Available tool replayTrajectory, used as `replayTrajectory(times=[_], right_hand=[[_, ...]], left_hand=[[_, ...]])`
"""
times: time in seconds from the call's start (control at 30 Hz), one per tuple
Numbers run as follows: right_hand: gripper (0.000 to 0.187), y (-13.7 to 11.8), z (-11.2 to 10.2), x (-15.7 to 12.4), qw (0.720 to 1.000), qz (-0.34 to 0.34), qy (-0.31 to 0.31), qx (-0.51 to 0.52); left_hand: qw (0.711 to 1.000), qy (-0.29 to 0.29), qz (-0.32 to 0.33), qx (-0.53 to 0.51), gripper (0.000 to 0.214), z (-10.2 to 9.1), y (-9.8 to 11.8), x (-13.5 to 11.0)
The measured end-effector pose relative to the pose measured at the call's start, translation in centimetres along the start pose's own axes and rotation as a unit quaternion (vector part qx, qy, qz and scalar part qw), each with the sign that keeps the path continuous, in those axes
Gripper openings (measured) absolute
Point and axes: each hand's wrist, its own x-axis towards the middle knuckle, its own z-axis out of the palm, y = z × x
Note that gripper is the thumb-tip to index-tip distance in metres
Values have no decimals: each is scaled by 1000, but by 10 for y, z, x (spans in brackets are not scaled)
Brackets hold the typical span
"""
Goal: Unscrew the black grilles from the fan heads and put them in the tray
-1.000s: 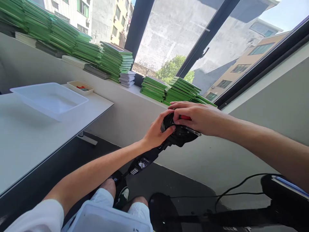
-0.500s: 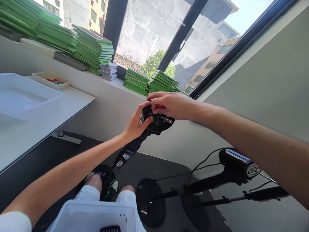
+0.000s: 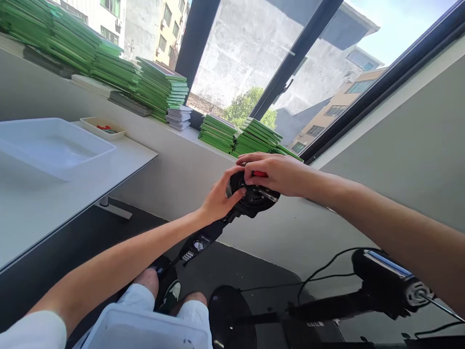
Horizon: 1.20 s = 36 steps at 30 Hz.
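Observation:
A black stand fan without blades or guard shows its motor head (image 3: 254, 206) under both hands, and a bare metal shaft sticks out of it. Its control panel (image 3: 198, 245) with a knob and buttons is lower on the post. My left hand (image 3: 221, 196) is closed around the left rim of the motor head, thumb on its front. Against the top of that head, my right hand (image 3: 278, 172) has curled fingers around a red-handled tool (image 3: 259, 173). Most of the tool is hidden by the fingers, so its tip cannot be made out.
A second bladeless fan (image 3: 385, 276) with a cable is at lower right. A white bin (image 3: 145, 329) rests on my lap. On the left table (image 3: 138, 157) are a large white tray (image 3: 54, 145) and a small cream tray (image 3: 121, 133). Green booklets (image 3: 152, 92) line the windowsill.
The view has shifted, so the scene sits further right and lower. Both hands keep their places on the fan head, with the red-handled tool still in the right one.

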Motion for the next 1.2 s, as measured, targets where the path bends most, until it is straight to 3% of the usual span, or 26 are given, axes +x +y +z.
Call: replayTrajectory(times=[0.4, 0.67, 0.9, 1.1, 1.2], right_hand=[[20, 2, 0, 0, 1000, 8, -7, -3], [21, 10, 7, -1, 999, -6, 39, 0], [33, 6, 9, 1, 995, -3, 38, -95], [32, -11, 4, 3, 973, 67, 66, -212], [47, -18, 2, 1, 958, 138, 94, -234]], left_hand=[[1000, -3, -2, 3, 45, -1, 4, 2], [1000, -7, 1, 9, 46, -2, 6, 2], [1000, 11, -5, 5, 45, 0, 3, 4], [999, 35, -16, 24, 27, 3, 2, 12], [998, 30, -6, 49, 19, 1, 3, 17]])
